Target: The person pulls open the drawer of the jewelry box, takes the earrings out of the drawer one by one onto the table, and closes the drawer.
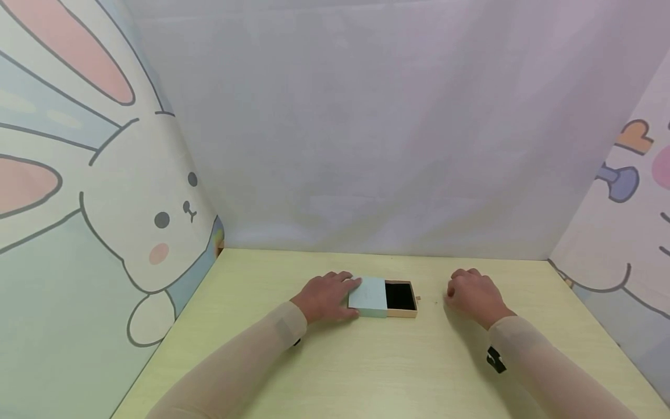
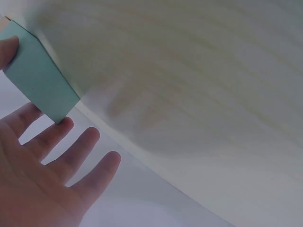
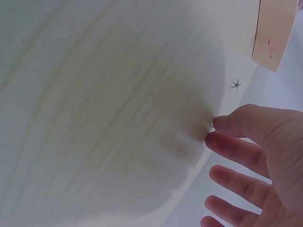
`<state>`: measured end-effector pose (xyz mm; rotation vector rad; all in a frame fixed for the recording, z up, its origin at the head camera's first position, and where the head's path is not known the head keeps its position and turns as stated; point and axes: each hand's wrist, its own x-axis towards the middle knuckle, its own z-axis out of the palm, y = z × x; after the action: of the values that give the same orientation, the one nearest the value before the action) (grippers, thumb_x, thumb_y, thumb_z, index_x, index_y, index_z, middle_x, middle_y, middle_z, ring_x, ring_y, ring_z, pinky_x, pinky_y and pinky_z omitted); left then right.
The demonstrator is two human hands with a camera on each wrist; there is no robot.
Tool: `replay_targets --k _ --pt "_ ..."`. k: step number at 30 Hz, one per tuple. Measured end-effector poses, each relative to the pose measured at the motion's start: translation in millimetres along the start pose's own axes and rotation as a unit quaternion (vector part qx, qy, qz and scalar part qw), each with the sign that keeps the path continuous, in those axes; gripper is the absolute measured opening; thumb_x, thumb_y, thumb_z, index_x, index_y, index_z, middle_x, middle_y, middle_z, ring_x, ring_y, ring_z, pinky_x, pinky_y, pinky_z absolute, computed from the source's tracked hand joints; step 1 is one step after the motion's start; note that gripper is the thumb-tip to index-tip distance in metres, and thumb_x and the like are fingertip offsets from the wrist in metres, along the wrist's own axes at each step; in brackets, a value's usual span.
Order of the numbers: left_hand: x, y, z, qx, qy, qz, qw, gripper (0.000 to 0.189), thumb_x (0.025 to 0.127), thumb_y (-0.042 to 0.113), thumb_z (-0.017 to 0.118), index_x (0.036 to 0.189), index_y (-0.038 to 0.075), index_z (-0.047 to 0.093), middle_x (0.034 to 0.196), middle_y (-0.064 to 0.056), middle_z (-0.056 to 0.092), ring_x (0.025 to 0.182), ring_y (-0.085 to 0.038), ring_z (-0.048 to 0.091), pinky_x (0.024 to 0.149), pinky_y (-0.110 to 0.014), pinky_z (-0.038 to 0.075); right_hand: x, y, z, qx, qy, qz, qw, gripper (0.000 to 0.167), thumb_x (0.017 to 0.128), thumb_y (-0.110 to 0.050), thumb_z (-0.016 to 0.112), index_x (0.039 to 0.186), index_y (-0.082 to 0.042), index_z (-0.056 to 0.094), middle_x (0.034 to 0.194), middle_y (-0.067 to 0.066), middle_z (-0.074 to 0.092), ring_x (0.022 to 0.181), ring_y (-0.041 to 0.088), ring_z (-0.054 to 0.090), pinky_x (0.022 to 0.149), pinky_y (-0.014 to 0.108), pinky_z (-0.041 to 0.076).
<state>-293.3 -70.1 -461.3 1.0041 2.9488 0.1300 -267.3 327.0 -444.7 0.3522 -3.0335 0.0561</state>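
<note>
A small pale-green drawer box (image 1: 368,295) lies on the table, its black-lined inner tray (image 1: 401,297) partly slid out to the right. My left hand (image 1: 327,295) holds the closed end of the green sleeve. In the left wrist view, the thumb (image 2: 8,51) presses one side of the sleeve (image 2: 40,75) while fingertips touch its end. To the right of the box, my right hand (image 1: 473,297) is low over the table. Its thumb and index finger pinch a tiny item (image 3: 214,126), mostly hidden. A tiny star-shaped thing (image 3: 236,85) lies between that hand and the tray.
The light wooden table (image 1: 387,372) extends around both hands. A pale curtain (image 1: 366,128) hangs behind its far edge. Printed panels with a rabbit (image 1: 152,215) and another cartoon figure (image 1: 591,238) stand at the left and right sides. A small pull tab (image 3: 271,48) sticks out from the tray front.
</note>
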Motion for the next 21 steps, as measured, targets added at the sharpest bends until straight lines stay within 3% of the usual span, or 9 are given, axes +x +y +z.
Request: replay_targets --k 21 --pt "2.2 -1.3 1.3 0.003 0.002 0.0 1.0 0.084 0.107 0.065 0.078 0.178 0.026 0.056 0.176 -0.003 0.064 0.154 -0.029 0.068 0.117 -0.049 0.065 1.1 2.2 -0.3 -0.007 -0.012 -0.001 0.9999 0.014 0.098 -0.013 0.081 0.091 -0.019 0.092 0.129 0.018 0.083 0.119 0.049 0.073 0.091 0.065 0.065"
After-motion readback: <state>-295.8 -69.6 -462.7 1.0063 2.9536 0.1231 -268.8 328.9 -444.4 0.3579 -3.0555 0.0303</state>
